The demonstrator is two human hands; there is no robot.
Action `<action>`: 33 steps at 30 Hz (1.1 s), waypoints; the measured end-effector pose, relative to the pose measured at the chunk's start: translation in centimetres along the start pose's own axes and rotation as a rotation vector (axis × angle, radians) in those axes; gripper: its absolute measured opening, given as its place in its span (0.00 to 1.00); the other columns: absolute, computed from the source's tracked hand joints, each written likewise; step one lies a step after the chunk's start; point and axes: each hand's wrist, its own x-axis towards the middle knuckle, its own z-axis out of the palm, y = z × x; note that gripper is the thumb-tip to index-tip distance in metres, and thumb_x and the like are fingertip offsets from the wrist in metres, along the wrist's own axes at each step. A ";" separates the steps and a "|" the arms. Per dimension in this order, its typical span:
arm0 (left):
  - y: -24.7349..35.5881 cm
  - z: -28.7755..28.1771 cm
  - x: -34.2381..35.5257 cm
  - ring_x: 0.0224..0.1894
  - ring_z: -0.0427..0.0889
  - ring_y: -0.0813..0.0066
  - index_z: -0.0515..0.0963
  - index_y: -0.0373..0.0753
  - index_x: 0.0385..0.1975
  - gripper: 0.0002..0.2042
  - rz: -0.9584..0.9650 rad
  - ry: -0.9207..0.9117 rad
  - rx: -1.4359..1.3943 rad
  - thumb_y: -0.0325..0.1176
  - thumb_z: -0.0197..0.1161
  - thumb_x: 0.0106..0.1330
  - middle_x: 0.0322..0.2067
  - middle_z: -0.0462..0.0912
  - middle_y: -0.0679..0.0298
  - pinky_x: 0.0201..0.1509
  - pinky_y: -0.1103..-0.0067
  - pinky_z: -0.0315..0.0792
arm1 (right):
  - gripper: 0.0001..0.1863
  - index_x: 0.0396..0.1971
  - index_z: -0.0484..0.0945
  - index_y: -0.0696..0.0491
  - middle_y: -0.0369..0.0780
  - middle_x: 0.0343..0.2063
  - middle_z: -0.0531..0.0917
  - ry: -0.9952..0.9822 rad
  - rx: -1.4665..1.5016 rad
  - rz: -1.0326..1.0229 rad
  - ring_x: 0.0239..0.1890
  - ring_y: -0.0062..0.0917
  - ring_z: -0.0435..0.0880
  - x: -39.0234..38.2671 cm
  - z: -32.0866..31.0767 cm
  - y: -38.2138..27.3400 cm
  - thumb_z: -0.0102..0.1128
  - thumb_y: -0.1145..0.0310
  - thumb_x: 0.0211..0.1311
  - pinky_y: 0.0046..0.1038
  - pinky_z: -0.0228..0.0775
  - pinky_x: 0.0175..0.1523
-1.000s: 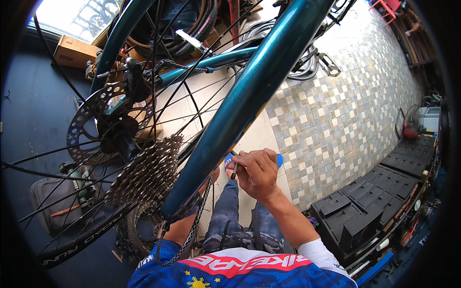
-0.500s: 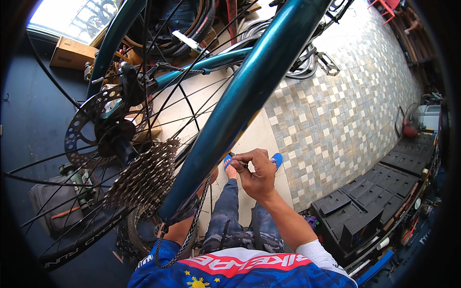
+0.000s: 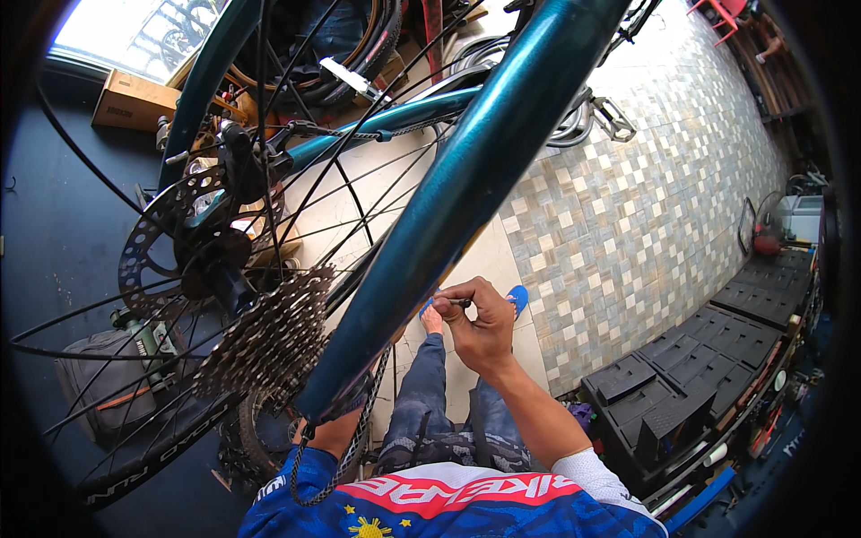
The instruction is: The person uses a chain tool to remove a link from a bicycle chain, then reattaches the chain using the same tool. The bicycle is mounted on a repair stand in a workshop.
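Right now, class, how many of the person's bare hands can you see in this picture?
1. The right hand is in plain view beside the teal metal bicycle frame tube, pinching a small dark tool. The left hand is hidden behind that tube; only its forearm shows below.

A bicycle repair workshop is showing itself here. A teal bicycle frame (image 3: 466, 197) is hanging raised over the tiled floor (image 3: 646, 206), its rear wheel with cassette (image 3: 265, 341) and disc rotor (image 3: 166, 247) sitting near left. Spare tyres (image 3: 359, 45) are piling up at the far side beside a cardboard box (image 3: 134, 100), and black plastic trays (image 3: 708, 359) are lying along the right.
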 end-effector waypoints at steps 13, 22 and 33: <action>-0.6 -0.3 0.7 0.54 0.78 0.65 0.76 0.30 0.53 0.18 0.100 0.023 -0.012 0.34 0.45 0.75 0.49 0.80 0.54 0.64 0.68 0.67 | 0.10 0.35 0.82 0.57 0.31 0.25 0.82 -0.015 0.295 0.230 0.27 0.10 0.74 -0.5 0.2 0.5 0.70 0.66 0.66 0.17 0.65 0.33; 1.3 0.2 0.9 0.49 0.77 0.67 0.76 0.32 0.50 0.18 0.067 0.047 -0.013 0.39 0.47 0.73 0.44 0.79 0.58 0.59 0.69 0.68 | 0.11 0.36 0.83 0.56 0.29 0.26 0.82 -0.028 0.426 0.332 0.30 0.09 0.74 -0.3 0.1 0.4 0.69 0.63 0.68 0.16 0.64 0.35; 0.5 0.4 1.0 0.49 0.76 0.68 0.76 0.32 0.50 0.19 0.069 0.035 -0.101 0.40 0.47 0.73 0.44 0.78 0.58 0.59 0.68 0.68 | 0.16 0.36 0.83 0.57 0.32 0.29 0.83 -0.062 0.565 0.472 0.33 0.12 0.75 0.1 -0.3 0.1 0.68 0.58 0.68 0.18 0.65 0.39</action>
